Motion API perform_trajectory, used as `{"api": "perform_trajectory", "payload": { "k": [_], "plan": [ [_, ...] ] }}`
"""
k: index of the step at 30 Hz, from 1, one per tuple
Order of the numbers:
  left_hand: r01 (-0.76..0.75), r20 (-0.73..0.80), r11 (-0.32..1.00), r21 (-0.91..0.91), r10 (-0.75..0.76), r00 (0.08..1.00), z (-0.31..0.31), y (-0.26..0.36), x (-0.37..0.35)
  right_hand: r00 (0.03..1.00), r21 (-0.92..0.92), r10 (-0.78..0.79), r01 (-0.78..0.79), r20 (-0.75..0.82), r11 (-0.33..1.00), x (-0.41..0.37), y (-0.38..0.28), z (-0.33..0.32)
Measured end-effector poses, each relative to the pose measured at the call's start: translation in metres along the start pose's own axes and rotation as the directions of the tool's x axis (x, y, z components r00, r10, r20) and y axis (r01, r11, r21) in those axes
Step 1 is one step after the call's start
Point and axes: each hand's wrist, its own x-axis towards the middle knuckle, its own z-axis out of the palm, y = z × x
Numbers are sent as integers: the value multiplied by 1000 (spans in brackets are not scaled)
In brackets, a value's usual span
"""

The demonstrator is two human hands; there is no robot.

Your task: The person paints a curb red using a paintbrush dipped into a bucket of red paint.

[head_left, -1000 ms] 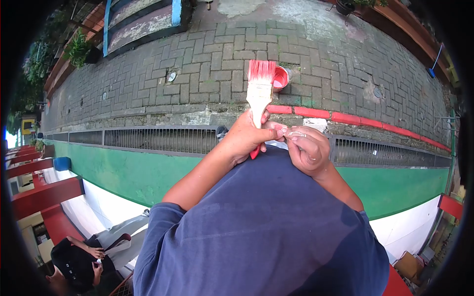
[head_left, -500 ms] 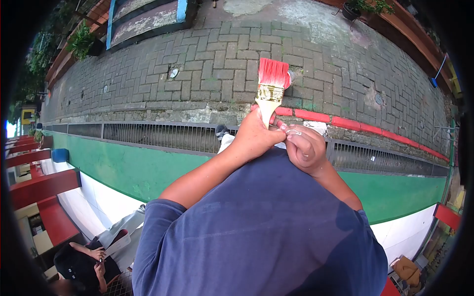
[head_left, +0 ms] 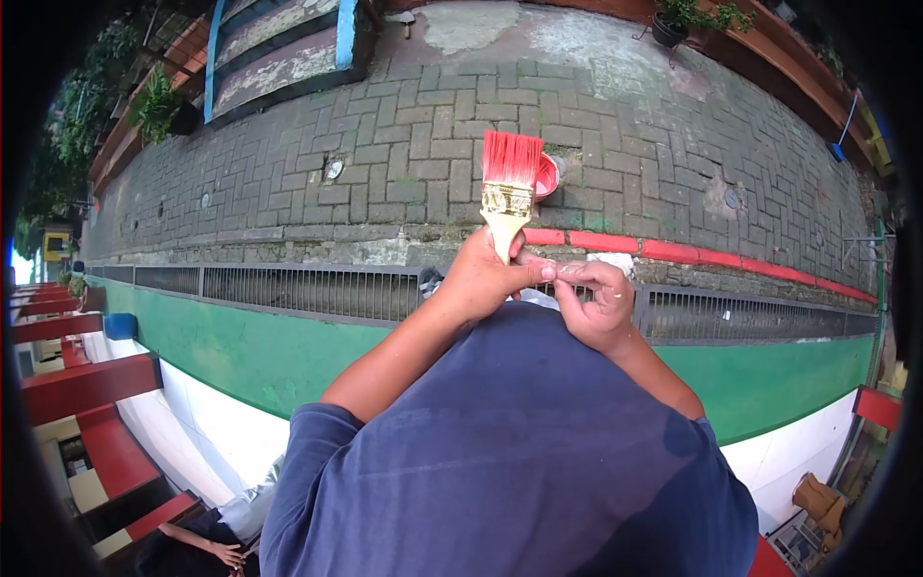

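A navy short-sleeved T-shirt (head_left: 510, 452) (plain cloth) covers the torso, and the right hand (head_left: 596, 306) wears a ring (head_left: 616, 294).

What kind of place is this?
Probably an outdoor walkway beside a drain: brick paving, a long metal drain grate, a kerb partly painted red, and a potted plant.

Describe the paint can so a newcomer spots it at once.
Start at the brick paving beyond the drain grate. Just above the red-painted kerb, partly behind the red bristles of the brush, sits the paint can. It is the only round, red container on the bricks.
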Motion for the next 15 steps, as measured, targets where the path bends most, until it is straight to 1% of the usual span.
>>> {"api": "perform_trajectory", "payload": {
  "k": [2, 5, 8, 11, 14, 15],
  "plan": [
    [7, 19, 996, -94, -5, 1000, -2, -4, 2, 998, 95, 60, -59, -15, 994, -1, 3, 2],
    [11, -9, 994, -110, -12, 1000, -3, -2, 2, 997, 113, 75, -72, -26, 991, 2, 5, 3],
    [19, 12, 998, -58, -19, 1000, -3, 4, 0, 998, 104, 65, -63, -15, 993, 6, 8, 1],
    [-30, -9, 999, 35, 30, 1000, -3, 0, 3, 999, 29, 33, -33, 26, 999, 8, 8, 0],
    [-101, -35, 987, 127, 106, 994, 2, 0, 6, 982, -156, -150, 168, 118, 973, 21, 6, -4],
    [-158, -46, 966, 202, 171, 984, 2, -3, 8, 979, -166, -160, 180, 129, 970, 22, 7, -4]
  ]
}}
